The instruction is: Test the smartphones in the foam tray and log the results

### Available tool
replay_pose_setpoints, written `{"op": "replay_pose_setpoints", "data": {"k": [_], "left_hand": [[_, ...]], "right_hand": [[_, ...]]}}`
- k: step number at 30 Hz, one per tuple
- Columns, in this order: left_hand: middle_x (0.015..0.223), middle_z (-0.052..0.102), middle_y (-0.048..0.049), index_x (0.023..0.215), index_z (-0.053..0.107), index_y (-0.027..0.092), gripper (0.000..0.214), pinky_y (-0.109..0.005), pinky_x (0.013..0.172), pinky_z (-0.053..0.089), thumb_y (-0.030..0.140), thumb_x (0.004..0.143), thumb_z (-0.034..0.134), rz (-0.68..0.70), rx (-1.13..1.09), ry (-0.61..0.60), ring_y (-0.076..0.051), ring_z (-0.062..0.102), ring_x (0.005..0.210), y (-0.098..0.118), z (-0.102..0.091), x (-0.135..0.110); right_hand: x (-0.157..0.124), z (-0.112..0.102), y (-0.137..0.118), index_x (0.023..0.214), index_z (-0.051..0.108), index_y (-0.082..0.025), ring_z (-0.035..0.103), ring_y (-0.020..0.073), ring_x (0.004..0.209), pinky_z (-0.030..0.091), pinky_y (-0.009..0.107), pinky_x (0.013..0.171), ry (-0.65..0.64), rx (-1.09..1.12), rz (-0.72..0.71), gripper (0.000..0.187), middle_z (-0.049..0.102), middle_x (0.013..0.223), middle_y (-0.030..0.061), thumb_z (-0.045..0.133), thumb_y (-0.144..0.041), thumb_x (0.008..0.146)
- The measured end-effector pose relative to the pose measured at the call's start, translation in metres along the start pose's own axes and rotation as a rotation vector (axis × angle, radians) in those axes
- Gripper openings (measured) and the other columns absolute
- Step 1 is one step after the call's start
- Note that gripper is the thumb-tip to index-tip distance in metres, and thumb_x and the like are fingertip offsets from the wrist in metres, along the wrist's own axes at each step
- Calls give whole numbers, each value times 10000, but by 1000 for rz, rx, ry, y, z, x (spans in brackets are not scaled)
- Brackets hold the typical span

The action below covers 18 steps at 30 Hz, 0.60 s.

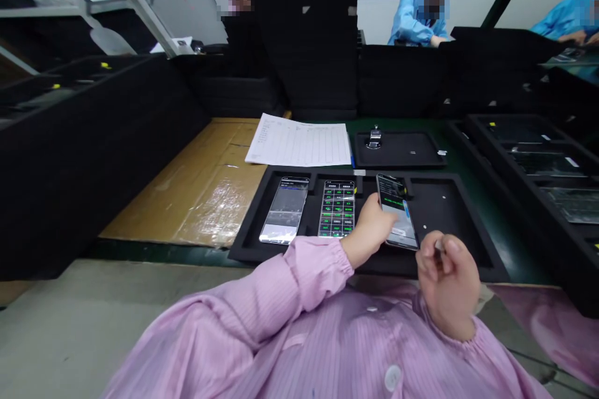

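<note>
My left hand [367, 230] is curled around the left edge of a smartphone [397, 209], its fingers [374, 206] covering part of the lit screen and holding the phone at a slant in a black foam tray [444, 212]. Just beside it, my right hand [447, 280] is half closed, pinching something small and silvery [438, 246] that I can't make out. Left of my hands, a second phone [284, 211] and a third phone [337, 209] lie in the tray, their glossy screens lit, the third just touching my left hand. Beyond the tray, a ruled paper sheet [299, 142] lies ahead of my hands.

Smartphones [284, 211] in foam tray [449, 212]; sheet [299, 142] behind
</note>
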<state>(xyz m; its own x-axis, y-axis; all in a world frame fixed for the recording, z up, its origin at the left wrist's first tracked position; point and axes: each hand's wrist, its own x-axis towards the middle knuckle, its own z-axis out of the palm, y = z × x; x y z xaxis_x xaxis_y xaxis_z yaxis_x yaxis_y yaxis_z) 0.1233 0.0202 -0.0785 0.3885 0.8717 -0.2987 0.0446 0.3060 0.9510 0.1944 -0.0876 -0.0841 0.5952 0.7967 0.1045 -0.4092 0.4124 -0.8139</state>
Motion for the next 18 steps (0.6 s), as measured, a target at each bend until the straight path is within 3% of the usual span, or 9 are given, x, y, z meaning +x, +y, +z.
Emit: {"op": "replay_pose_setpoints", "data": {"k": [4, 8, 10, 14, 18], "left_hand": [[1132, 664, -78, 1162, 488, 195, 397, -368, 959, 526, 46, 806, 580, 200, -149, 46, -215, 666, 1072, 10, 1, -18], [1219, 629, -84, 1251, 439, 224, 419, -396, 1002, 518, 127, 876, 598, 481, -313, 14, -220, 645, 1120, 19, 9, -46], [1240, 620, -89, 1290, 419, 232, 438, -400, 1004, 522, 143, 896, 590, 522, -316, -29, -226, 639, 1138, 19, 12, -54], [1268, 608, -105, 1315, 398, 221, 448, -399, 1007, 524, 156, 910, 579, 540, -335, -43, -231, 635, 1144, 16, 16, -60], [1232, 621, -101, 1310, 394, 221, 451, -384, 972, 540, 159, 905, 584, 532, -402, -58, -220, 655, 1093, 20, 17, -55]], "right_hand": [[-12, -8, -16, 561, 364, -193, 212, 33, 335, 184, 196, 325, -58, 81, 268, 345, 531, 566, -34, 650, -208, 752], [-19, -8, -15, 679, 501, -206, 149, 24, 332, 157, 172, 312, -99, 16, 453, 235, 519, 573, -50, 684, -309, 786], [-22, -7, -12, 697, 541, -196, 198, 19, 335, 199, 154, 322, -72, -73, 438, 277, 523, 564, -45, 734, -370, 792], [-24, -8, -9, 723, 597, -180, 423, 59, 413, 322, 133, 377, 24, -253, 332, 330, 525, 542, -28, 840, -403, 747], [-27, -13, -5, 699, 587, -180, 427, 66, 422, 331, 138, 382, 31, -333, 224, 349, 514, 521, -30, 816, -428, 788]]}}
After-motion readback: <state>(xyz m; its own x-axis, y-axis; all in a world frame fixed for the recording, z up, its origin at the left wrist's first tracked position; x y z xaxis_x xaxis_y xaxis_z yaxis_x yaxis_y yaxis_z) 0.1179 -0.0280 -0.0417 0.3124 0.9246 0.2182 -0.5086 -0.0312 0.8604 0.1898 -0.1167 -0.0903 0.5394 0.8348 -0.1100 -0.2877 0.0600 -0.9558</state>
